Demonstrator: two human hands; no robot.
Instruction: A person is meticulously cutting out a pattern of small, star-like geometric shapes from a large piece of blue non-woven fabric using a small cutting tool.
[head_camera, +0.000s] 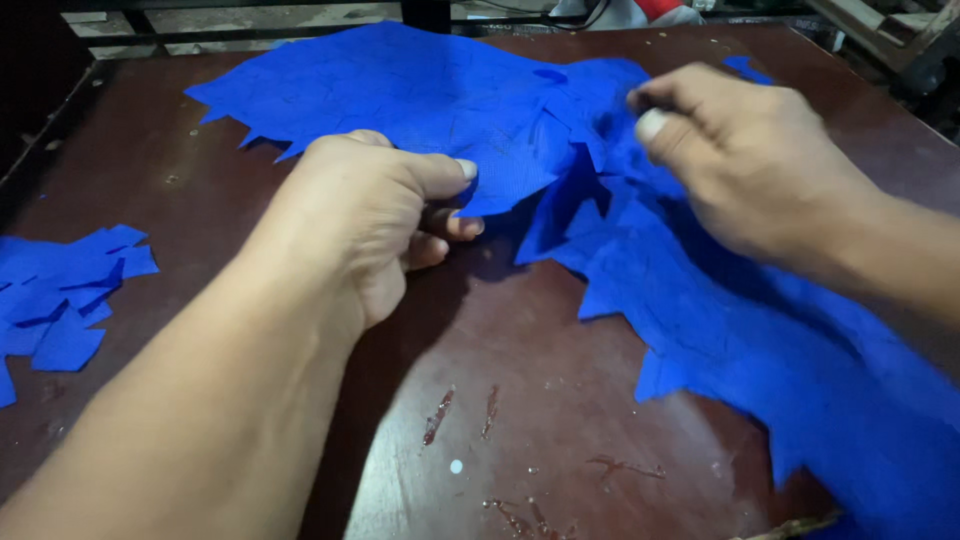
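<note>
1. Left hand clenched on the near edge of a blue fabric sheet, thumb on top, curled fingers underneath, pinching a cut flap just left of the bench's middle.
2. Right hand closed as well, thumb and forefinger nipping a fold of the same blue fabric farther back and to the right; blurred, so the exact grip hard to read.
3. Fabric lying across the far and right parts of the dark brown bench, jagged along its near edge, running from the far left-centre down toward the near right corner; long axis roughly diagonal, far left to near right.
4. Key relation: fabric ahead of and between the two hands, bunched and lifted in the gap between them. Left hand nearer to the loose jagged flaps at the sheet's near edge; right hand nearer to the bulk trailing off to the right.
5. Count: two hands, both gripping; one large blue spread, possibly several overlapping layers, not separable by eye.
6. One separate pile of small blue offcuts at the left edge of the bench, well apart from both hands; individual pieces too overlapped to count.
7. Reddish smears on the bare bench surface in the foreground.
</note>
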